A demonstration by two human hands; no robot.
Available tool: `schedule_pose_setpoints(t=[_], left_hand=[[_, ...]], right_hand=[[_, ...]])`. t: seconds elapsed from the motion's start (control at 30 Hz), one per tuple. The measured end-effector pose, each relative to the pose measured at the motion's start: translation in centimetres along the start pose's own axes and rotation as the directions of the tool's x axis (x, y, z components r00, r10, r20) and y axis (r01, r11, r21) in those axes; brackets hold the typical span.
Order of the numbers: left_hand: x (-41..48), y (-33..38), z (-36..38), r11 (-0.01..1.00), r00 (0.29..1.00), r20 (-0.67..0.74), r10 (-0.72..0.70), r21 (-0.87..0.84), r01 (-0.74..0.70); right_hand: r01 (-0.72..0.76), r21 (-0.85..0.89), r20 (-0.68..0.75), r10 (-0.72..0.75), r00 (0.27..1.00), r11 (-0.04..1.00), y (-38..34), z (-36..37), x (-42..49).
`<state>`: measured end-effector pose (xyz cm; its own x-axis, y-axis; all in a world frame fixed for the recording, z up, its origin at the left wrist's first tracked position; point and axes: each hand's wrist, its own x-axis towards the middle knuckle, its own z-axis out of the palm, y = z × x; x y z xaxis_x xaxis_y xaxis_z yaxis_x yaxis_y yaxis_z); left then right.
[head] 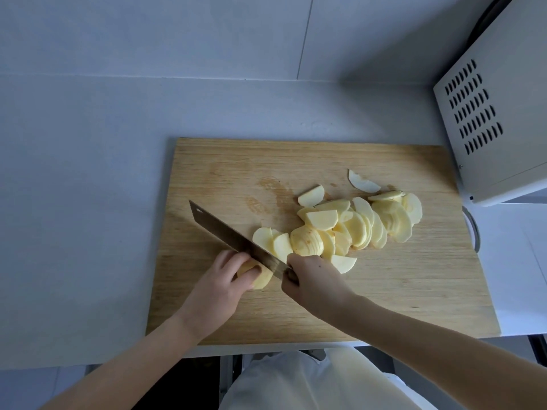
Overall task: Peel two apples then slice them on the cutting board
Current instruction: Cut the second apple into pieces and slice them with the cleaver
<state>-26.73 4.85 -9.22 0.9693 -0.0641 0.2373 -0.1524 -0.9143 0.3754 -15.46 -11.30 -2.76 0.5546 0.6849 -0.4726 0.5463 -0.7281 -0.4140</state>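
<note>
One head-worn view, looking forward and steeply down from above the near edge of the counter (88, 232). Wide lens bowing straight lines outward. Camera sitting close: cutting board (325, 306) filling the middle, its near edge lying low in frame; wall (148, 31) running across the top.

Slices (355, 223) on board (384, 291); cleaver (231, 235) left

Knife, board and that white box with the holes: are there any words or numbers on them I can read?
None to read. The knife, gripped by the right hand, shows bare metal; the cutting board is plain wood; the white box shows only vent slots. The left hand holds the apple piece, also unmarked.
</note>
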Motion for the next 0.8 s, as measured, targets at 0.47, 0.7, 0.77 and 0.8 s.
schedule_pose_setpoints(t=[0.47, 0.7, 0.77, 0.8], left_hand=[[-0.8, -0.5, 0.4, 0.997, 0.999, 0.034, -0.038, -0.068, 0.04], [-1.2, -0.9, 1.4, 0.999, 0.999, -0.002, -0.038, -0.019, 0.038], [-1.2, -0.8, 1.4, 0.999, 0.999, -0.027, -0.033, -0.015, 0.033], [-1.2, -0.6, 1.4, 0.999, 0.999, -0.03, -0.035, -0.015, 0.035]], right_hand=[[0.021, -0.068, -0.051, -0.025, 0.998, 0.997, 0.3, -2.1, -3.8], [0.048, -0.084, -0.02, -0.05, 0.999, 0.995, -0.1, -1.1, -2.0], [0.042, -0.074, -0.018, -0.043, 0.999, 0.996, -0.3, -0.1, -0.9], [0.035, -0.068, -0.019, -0.037, 0.999, 0.997, -0.2, 0.3, -0.5]])
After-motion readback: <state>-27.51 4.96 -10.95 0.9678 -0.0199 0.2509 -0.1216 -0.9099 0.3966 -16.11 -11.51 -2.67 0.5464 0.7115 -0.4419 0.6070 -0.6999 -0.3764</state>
